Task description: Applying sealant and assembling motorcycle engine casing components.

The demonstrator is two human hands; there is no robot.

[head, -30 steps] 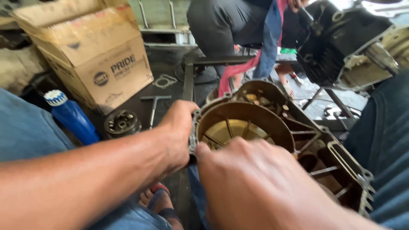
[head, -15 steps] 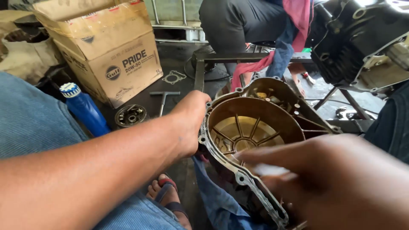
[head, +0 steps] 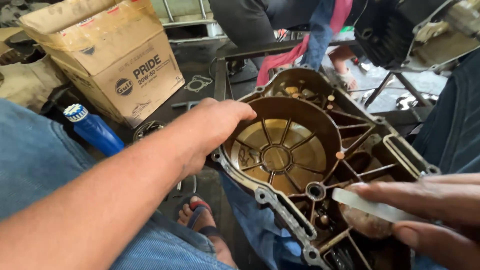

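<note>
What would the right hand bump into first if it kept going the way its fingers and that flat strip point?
Probably the engine cover. The right hand holds a flat metal strip pointing left over the cover's ribbed inside, near the round bowl. Depth is unclear; it may already touch.

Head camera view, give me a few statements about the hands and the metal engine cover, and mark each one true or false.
1. The left hand grips the rim of the engine cover. True.
2. The right hand is empty. False: it holds a flat pale strip.
3. A blue bottle lies beside the cardboard box. True.
4. The cover's ribbed hollow faces down. False: it faces up toward the camera.
</note>
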